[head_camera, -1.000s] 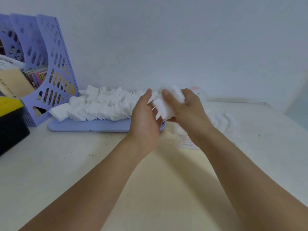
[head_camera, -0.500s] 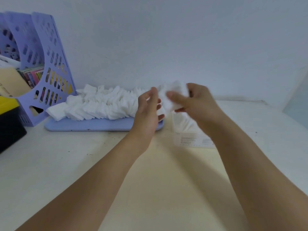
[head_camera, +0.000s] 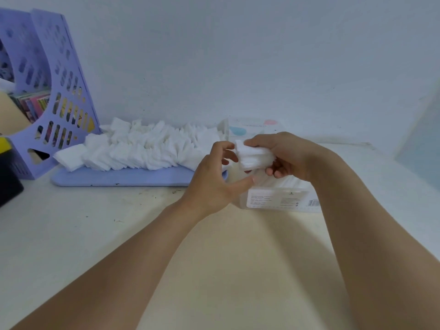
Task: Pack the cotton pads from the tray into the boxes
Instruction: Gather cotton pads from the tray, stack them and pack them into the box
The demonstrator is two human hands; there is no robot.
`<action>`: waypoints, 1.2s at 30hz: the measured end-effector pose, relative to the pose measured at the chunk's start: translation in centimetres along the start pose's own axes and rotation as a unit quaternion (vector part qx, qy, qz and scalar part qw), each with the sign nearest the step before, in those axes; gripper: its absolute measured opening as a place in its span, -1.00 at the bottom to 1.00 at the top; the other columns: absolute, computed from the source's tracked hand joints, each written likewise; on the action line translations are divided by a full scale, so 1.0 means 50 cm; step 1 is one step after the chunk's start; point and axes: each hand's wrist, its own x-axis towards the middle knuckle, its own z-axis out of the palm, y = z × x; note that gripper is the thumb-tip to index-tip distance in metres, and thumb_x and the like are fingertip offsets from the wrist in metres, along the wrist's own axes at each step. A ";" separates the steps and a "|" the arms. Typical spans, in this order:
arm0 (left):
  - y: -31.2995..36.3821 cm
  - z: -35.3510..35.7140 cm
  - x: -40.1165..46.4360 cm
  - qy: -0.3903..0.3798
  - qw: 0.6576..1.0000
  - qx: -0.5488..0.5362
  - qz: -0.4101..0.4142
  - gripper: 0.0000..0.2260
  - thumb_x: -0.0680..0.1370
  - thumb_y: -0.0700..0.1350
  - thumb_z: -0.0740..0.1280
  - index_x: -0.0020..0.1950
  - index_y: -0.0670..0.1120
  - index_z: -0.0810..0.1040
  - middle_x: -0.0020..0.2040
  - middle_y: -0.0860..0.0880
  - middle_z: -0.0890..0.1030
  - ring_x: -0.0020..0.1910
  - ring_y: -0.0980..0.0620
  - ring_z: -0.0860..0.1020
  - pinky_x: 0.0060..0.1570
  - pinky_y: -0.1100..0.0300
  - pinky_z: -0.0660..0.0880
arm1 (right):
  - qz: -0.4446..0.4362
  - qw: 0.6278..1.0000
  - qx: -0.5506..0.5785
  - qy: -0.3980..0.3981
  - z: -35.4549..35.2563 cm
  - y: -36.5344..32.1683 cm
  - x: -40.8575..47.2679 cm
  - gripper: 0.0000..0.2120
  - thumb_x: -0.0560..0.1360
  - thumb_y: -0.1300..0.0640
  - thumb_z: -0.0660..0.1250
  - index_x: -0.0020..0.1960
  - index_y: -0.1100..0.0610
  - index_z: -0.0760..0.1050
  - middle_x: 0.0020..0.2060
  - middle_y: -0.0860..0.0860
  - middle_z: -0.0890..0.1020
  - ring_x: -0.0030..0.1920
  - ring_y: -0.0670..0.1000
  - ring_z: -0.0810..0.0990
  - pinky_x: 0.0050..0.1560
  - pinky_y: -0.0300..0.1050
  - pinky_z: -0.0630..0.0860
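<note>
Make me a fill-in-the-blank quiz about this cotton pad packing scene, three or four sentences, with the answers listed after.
1. The stack of cotton pads is gripped by the ____ hand.
2. The loose pile of cotton pads lies on a ____ tray.
3. The left hand holds ____.
4. The clear box sits to the ____ of the tray.

Missing words: right; lavender; nothing; right
</note>
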 end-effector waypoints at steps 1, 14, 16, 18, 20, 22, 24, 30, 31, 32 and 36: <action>0.000 0.001 -0.001 0.000 1.000 0.001 0.000 -0.39 0.41 0.13 0.56 0.31 0.17 0.29 0.16 0.22 0.50 0.17 0.11 0.48 0.08 0.22 0.46 | 0.002 0.999 -0.032 0.011 0.000 -0.001 0.003 -0.65 0.54 -0.08 0.36 0.14 0.18 0.61 -0.23 0.13 0.69 -0.49 -0.01 0.48 -0.50 -0.20 0.39; -0.005 0.005 -0.003 -0.020 0.996 -0.081 -0.042 -0.23 0.34 0.29 0.52 0.37 0.32 0.11 0.27 0.16 0.52 0.20 0.15 0.52 0.05 0.29 0.45 | 0.032 0.991 -0.104 -0.074 0.007 -0.048 0.026 -0.71 0.61 -0.10 0.26 0.10 0.11 0.58 -0.27 0.07 0.68 -0.47 -0.03 0.38 -0.49 -0.22 0.28; -0.007 0.004 -0.002 -0.019 0.994 -0.099 -0.050 -0.17 0.27 0.35 0.49 0.41 0.28 0.13 0.25 0.14 0.56 0.19 0.17 0.54 0.03 0.33 0.44 | 0.060 0.984 -0.121 -0.113 0.007 -0.045 0.033 -0.67 0.62 -0.11 0.21 0.14 0.11 0.56 -0.21 0.10 0.65 -0.48 -0.04 0.37 -0.51 -0.24 0.26; -0.008 0.003 -0.003 -0.019 0.994 -0.100 -0.050 -0.14 0.25 0.36 0.49 0.44 0.25 0.15 0.24 0.14 0.57 0.18 0.16 0.55 0.03 0.32 0.45 | 0.080 0.975 -0.149 -0.141 -0.003 -0.047 0.039 -0.65 0.63 -0.13 0.20 0.18 0.11 0.56 -0.13 0.11 0.63 -0.49 -0.04 0.38 -0.52 -0.25 0.23; -0.012 0.004 -0.004 -0.023 0.994 -0.096 -0.047 -0.13 0.26 0.33 0.49 0.45 0.23 0.15 0.26 0.14 0.57 0.19 0.15 0.54 0.05 0.32 0.45 | 0.103 0.967 -0.178 -0.149 -0.018 -0.056 0.044 -0.66 0.63 -0.12 0.23 0.21 0.10 0.57 -0.15 0.09 0.63 -0.48 -0.02 0.41 -0.53 -0.25 0.22; -0.014 0.005 -0.003 -0.026 0.994 -0.098 -0.045 -0.18 0.29 0.28 0.51 0.44 0.21 0.18 0.25 0.17 0.56 0.20 0.15 0.53 0.05 0.34 0.43 | 0.123 0.957 -0.210 -0.159 -0.029 -0.069 0.048 -0.70 0.63 -0.10 0.25 0.18 0.07 0.58 -0.22 0.06 0.65 -0.47 -0.01 0.44 -0.52 -0.25 0.21; -0.016 0.007 -0.001 -0.027 0.994 -0.093 -0.051 -0.24 0.35 0.19 0.56 0.42 0.20 0.23 0.25 0.18 0.55 0.21 0.15 0.52 0.04 0.35 0.41 | 0.141 0.943 -0.247 -0.169 -0.035 -0.077 0.051 -0.73 0.63 -0.09 0.27 0.14 0.06 0.60 -0.23 0.04 0.68 -0.46 0.00 0.47 -0.49 -0.25 0.20; -0.016 0.012 -0.001 -0.009 0.997 -0.063 -0.037 -0.54 0.39 0.04 0.53 0.14 0.09 0.35 0.06 0.08 0.50 0.02 0.12 0.50 -0.09 0.36 0.41 | 0.155 0.930 -0.288 -0.169 -0.049 -0.074 0.066 -0.72 0.60 -0.05 0.33 0.20 0.09 0.62 -0.10 0.03 0.73 -0.39 -0.01 0.53 -0.50 -0.27 0.22; -0.012 0.011 -0.002 -0.018 0.998 -0.053 -0.028 -0.64 0.40 0.03 0.47 0.06 0.08 0.36 -0.01 0.06 0.49 -0.06 0.12 0.48 -0.13 0.33 0.39 | 0.154 0.933 -0.280 -0.163 -0.053 -0.070 0.066 -0.72 0.59 -0.02 0.35 0.21 0.10 0.62 -0.11 0.03 0.72 -0.39 -0.01 0.54 -0.50 -0.28 0.22; -0.008 0.008 -0.004 -0.034 0.998 -0.042 -0.020 -0.74 0.42 0.01 0.40 0.01 0.07 0.38 -0.08 0.04 0.49 -0.17 0.12 0.46 -0.19 0.32 0.38 | 0.153 0.939 -0.266 -0.157 -0.057 -0.066 0.065 -0.71 0.58 0.00 0.37 0.22 0.12 0.62 -0.13 0.04 0.71 -0.38 -0.01 0.54 -0.51 -0.28 0.23; 0.009 0.007 -0.012 -0.083 0.996 -0.024 -0.014 -0.89 0.58 -0.13 0.26 -0.08 0.05 0.54 -0.35 -0.13 0.56 -0.51 0.04 0.52 -0.44 0.14 0.47 | 0.160 0.948 -0.231 -0.146 -0.069 -0.046 0.055 -0.75 0.55 0.06 0.42 0.18 0.16 0.64 -0.11 0.09 0.70 -0.37 0.03 0.54 -0.48 -0.25 0.33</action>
